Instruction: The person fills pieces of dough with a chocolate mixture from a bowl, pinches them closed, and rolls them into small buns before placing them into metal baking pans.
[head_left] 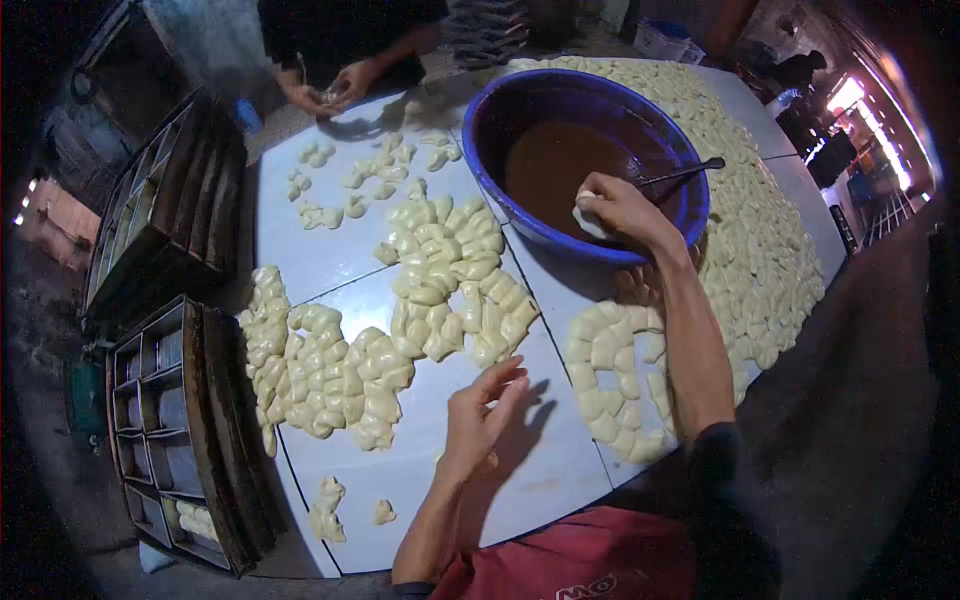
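Note:
My right hand (625, 212) is closed around a whitish lump (592, 222) at the near inner side of a blue basin (585, 243). The lump looks like dough, partly hidden by my fingers. Brown filling (565, 165) lies in the basin, and a dark-handled utensil (683, 173) leans on its right rim. My left hand (487, 415) hovers over the white table, fingers stretched out and holding nothing visible. Just beyond it spread pale dough pieces (440, 270), packed side by side. Another ring of dough pieces (605, 380) lies below the basin, partly behind my right forearm.
Many dough pieces (770, 240) cover the table's right side. Small dough scraps (327, 510) lie near the front left. Stacked divided metal trays (190, 400) stand along the left edge. Across the table, another person's hands (335, 88) work together above scattered dough pieces (385, 165).

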